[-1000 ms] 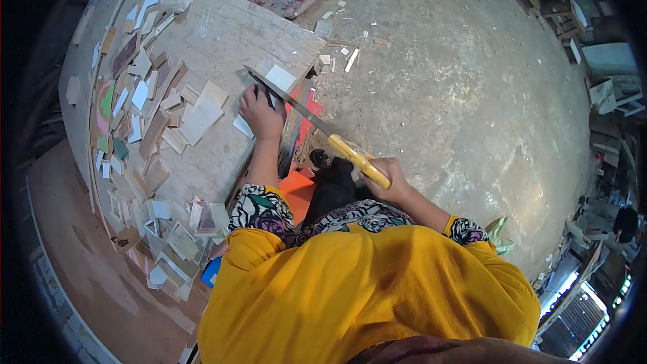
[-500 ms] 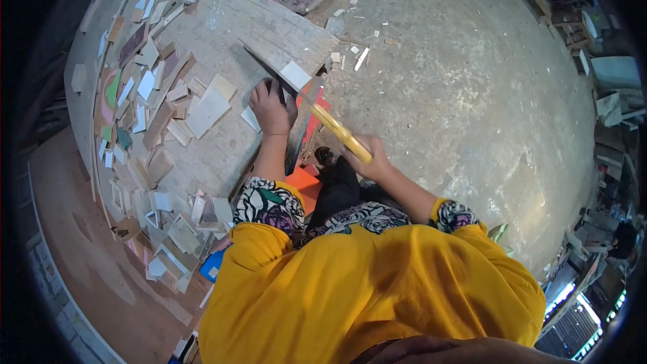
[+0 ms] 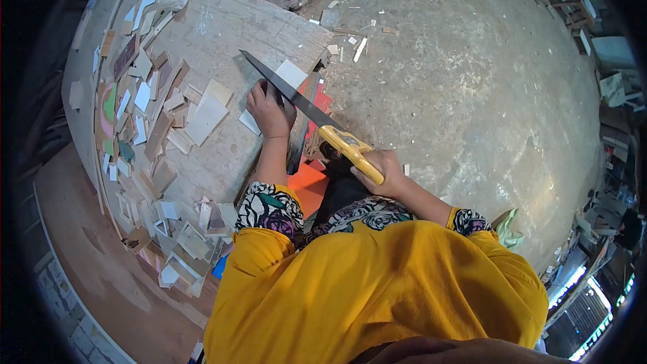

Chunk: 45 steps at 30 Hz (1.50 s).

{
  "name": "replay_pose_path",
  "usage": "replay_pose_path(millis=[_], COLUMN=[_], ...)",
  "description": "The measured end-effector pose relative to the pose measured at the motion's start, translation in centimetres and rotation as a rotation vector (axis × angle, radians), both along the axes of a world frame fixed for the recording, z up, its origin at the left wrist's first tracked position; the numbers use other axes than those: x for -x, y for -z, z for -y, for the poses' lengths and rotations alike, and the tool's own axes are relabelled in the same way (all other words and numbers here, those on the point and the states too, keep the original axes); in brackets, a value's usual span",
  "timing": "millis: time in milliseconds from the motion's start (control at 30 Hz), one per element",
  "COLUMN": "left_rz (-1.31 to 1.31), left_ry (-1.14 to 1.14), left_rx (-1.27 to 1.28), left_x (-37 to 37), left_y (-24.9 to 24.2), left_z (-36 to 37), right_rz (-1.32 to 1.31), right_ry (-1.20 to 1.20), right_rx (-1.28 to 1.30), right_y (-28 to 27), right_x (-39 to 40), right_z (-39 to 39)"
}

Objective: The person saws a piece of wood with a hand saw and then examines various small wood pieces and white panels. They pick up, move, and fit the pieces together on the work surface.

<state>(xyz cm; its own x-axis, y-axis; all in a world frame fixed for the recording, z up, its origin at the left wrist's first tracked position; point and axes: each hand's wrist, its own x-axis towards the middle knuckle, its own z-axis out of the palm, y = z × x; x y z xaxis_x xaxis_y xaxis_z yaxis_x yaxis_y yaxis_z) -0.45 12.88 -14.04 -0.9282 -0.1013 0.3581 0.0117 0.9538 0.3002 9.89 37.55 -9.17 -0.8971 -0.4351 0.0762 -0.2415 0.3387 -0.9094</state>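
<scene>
A handsaw with a dark blade [image 3: 296, 98] and a yellow handle [image 3: 345, 144] lies slantwise over the corner of the work table [image 3: 222, 121]. My right hand [image 3: 379, 170] is wrapped round the end of that handle. Under the blade sits a small white-faced board [image 3: 291, 73], part of it showing beyond the saw. My left hand [image 3: 269, 109] bears down on the board's near side with curled fingers, close beside the blade; its fingertips are partly hidden. Another pale offcut [image 3: 249, 121] lies by my left wrist.
Many wood offcuts [image 3: 207, 118] are heaped along the table's left side. Small scraps [image 3: 360, 49] lie on the concrete floor [image 3: 465, 81] past the table corner. An orange-red thing [image 3: 309, 189] is below the table edge, near my legs. Piled goods line the far right.
My right hand has drawn the saw back toward my body, down and right. The blade's broad side now shows more. My left hand stays in about the same place.
</scene>
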Motion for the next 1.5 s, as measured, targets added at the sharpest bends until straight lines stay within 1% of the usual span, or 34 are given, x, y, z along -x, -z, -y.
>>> replay_pose_path(millis=[167,233,367,433,533,567,633,733,867,933,967,1067,1133,1233,1267,1367,1400,1467,1500], left_rz=[0.010,0.031,0.069,0.118,0.094,0.096,0.102,0.078,0.079,0.109,0.126,0.094,0.078,0.063,0.061,0.107,0.141,0.150,0.163], left_ry=[-0.019,-0.031,-0.049,-0.067,-0.110,-0.113,-0.096,-0.078,-0.054,-0.081,-0.103,-0.104,-0.105,-0.098,-0.086,-0.089,-0.107,-0.123,-0.132], left_rx=[0.024,0.026,0.049,0.050,0.097,0.094,0.098,0.070,0.038,0.029,0.031,0.050,0.035,0.030,0.029,0.012,0.004,0.012,0.026], left_x=[0.1,0.1,0.1,0.0,0.2,0.0,0.2,0.1,0.2,0.3,0.5,0.4,0.2,0.5,0.4,0.3,0.5,0.5,0.4], left_y=[0.5,0.6,0.4,0.3,0.7,0.9,0.8,0.6,0.5,0.4,0.2,0.7,0.7,0.4,0.4,0.4,0.3,0.4,0.5], left_z=[0.2,0.2,0.2,0.1,0.3,0.3,0.4,0.3,0.4,0.2,0.2,0.5,0.3,0.3,0.3,0.4,0.4,0.4,0.4], right_rz=[-0.030,0.002,-0.038,0.117,0.129,0.130,0.182,0.204,0.206,0.053,0.048,0.105,0.223,0.218,0.168,0.183,0.180,0.170,0.172], right_ry=[-0.013,0.048,0.099,0.121,0.099,0.096,0.054,0.053,0.079,0.081,0.068,0.040,0.073,0.067,0.096,0.139,0.135,0.089,0.088], right_rx=[-0.005,0.028,0.069,0.117,0.179,0.176,0.087,0.115,0.071,0.009,0.006,0.059,0.112,0.070,0.070,0.104,0.101,0.204,0.203], right_y=[1.5,0.4,1.3,2.3,2.6,2.3,1.7,1.3,1.8,3.0,3.1,2.7,1.5,1.2,1.8,2.4,2.2,1.7,1.6], right_x=[0.2,0.1,0.1,1.2,2.6,2.4,2.3,0.2,1.1,3.5,3.7,3.7,2.0,0.3,0.4,3.9,4.1,4.3,3.6], right_z=[-0.3,0.3,1.6,2.1,2.2,1.9,1.1,-1.0,0.4,3.1,3.1,2.8,0.6,-1.1,-0.5,3.4,3.4,3.5,2.8])
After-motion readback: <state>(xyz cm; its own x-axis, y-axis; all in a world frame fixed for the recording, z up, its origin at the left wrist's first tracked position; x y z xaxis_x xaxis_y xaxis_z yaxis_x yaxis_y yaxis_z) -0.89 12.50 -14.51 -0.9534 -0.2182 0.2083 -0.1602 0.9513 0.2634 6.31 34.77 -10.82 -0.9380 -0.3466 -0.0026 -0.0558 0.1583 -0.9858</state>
